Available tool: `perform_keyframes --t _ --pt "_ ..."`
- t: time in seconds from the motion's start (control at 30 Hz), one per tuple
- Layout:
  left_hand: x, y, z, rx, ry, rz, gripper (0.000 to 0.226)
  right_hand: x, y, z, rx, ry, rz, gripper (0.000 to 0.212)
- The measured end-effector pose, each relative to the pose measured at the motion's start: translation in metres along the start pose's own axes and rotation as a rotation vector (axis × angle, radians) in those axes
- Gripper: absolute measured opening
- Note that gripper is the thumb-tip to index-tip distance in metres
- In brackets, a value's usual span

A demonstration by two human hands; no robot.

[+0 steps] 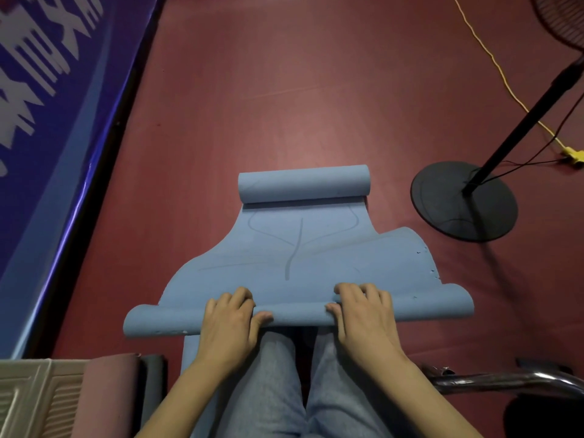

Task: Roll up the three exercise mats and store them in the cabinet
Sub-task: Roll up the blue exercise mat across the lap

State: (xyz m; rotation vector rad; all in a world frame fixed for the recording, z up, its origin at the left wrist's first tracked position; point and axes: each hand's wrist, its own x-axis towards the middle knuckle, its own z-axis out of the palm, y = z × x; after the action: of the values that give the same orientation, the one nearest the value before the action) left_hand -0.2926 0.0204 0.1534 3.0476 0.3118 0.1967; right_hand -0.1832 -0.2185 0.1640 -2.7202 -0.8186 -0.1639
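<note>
Blue mat (pixel 294 248): I see it flat on the dark red floor (pixel 284 90), running from the lower centre toward 12 o'clock. Its far end is curled into a loose roll at 12 o'clock; its near end is rolled into a tight tube across my view, just ahead of the knees. Faint curved lines are printed on the flat stretch between the two rolls.

Left hand (pixel 229 317): I read it as grasping the near roll left of centre, fingers curled over the top, thumb pressed against the near side.

Right hand (pixel 363 311): grasping the same roll right of centre, fingers curled over the top, thumb tucked against the near side.

Legs (pixel 278 390): in grey-blue jeans, at 6 o'clock, directly behind the near roll.

Pink mat (pixel 107 393): a rolled one lies at 7 o'clock, beside something dark grey that I cannot make out.

Fan stand (pixel 464 202): black round base and slanted pole at 3 o'clock, well apart from the blue mat.

Yellow cable (pixel 493 58): runs along the floor from 1 o'clock down to a yellow plug near 3 o'clock.

Blue banner (pixel 47 90): with white lettering, fills 9 to 11 o'clock.

Chrome tube (pixel 505 379): bent, at 4 o'clock.
</note>
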Motion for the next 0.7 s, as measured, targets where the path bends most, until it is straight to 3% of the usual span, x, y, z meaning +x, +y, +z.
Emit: perform_keyframes --t 0.07,0.17,0.33,0.5,0.63,0.7 --pt "0.005 -0.003 -0.001 0.007 -0.042 -0.005 0.054 0.001 0.005 -0.005 0.056 -0.034 -0.021 0.029" --pt "0.011 -0.006 -0.003 -0.016 -0.104 -0.023 0.058 0.001 0.014 -0.01 0.057 -0.135 -0.118 0.048" --pt "0.017 -0.005 -0.006 -0.141 -0.167 -0.115 0.063 0.011 0.011 -0.009 -0.044 -0.077 -0.176 0.049" --pt "0.009 -0.007 -0.001 -0.305 -0.036 -0.196 0.053 0.021 0.015 -0.004 -0.053 -0.1 -0.195 0.051" --pt "-0.001 0.001 0.004 -0.301 0.043 -0.206 0.038 0.029 0.019 -0.005 -0.032 -0.152 -0.213 0.051" --pt "-0.004 0.004 0.004 -0.365 0.079 -0.253 0.044 0.031 0.02 -0.009 0.012 -0.221 -0.178 0.054"
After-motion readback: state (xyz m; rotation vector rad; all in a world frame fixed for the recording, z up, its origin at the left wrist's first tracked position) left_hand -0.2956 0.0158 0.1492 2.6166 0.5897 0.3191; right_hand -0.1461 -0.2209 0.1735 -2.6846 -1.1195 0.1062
